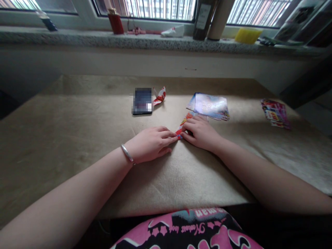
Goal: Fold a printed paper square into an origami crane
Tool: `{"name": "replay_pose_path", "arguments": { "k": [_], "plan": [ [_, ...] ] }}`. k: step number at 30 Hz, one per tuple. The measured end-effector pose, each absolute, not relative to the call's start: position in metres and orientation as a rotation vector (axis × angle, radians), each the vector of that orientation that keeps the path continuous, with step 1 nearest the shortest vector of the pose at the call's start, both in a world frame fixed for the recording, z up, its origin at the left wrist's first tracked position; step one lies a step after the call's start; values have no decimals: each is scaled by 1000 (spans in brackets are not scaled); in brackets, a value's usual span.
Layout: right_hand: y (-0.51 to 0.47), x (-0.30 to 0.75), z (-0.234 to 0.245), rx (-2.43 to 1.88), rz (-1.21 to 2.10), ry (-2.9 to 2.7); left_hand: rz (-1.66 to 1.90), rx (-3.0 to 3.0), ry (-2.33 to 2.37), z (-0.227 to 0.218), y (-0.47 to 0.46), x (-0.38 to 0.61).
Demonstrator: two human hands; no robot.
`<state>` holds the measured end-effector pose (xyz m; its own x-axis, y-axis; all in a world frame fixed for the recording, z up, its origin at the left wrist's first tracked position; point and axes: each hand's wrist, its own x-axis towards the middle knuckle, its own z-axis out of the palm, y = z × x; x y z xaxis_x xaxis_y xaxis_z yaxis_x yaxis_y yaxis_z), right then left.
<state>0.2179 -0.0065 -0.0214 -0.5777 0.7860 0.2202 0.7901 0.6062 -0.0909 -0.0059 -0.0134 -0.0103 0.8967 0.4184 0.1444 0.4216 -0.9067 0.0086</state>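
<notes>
A folded strip of red, patterned paper (179, 131) lies on the table between my hands. My left hand (155, 142), with a silver bangle at the wrist, has its fingers stretched out; their tips touch the paper's lower left end, and the thumb stays apart from it. Curled over the paper's right side, my right hand (201, 132) holds it down with thumb and fingers and hides part of it. Just beyond that hand is a stack of glossy, bluish printed sheets (211, 104). A folded red and white paper piece (160, 96) stands farther back.
A dark phone-like device (142, 101), pixelated, lies left of the folded piece. Colourful cards (276, 113) are fanned out at the right of the cloth-covered table (77, 138). Behind, a stone windowsill (90, 39) bears a red container (116, 22), bottles and a yellow object (248, 35).
</notes>
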Motion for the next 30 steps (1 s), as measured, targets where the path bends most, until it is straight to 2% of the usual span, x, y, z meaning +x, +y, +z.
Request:
{"name": "replay_pose_path", "arguments": {
  "k": [4, 30],
  "plan": [
    [-1, 220, -26, -1340, 76, -2565, -246, -3037, -634, -11, -12, -8],
    [4, 216, -27, -1401, 50, -2554, -199, -2971, -724, -7, -18, -1]
  ]
}}
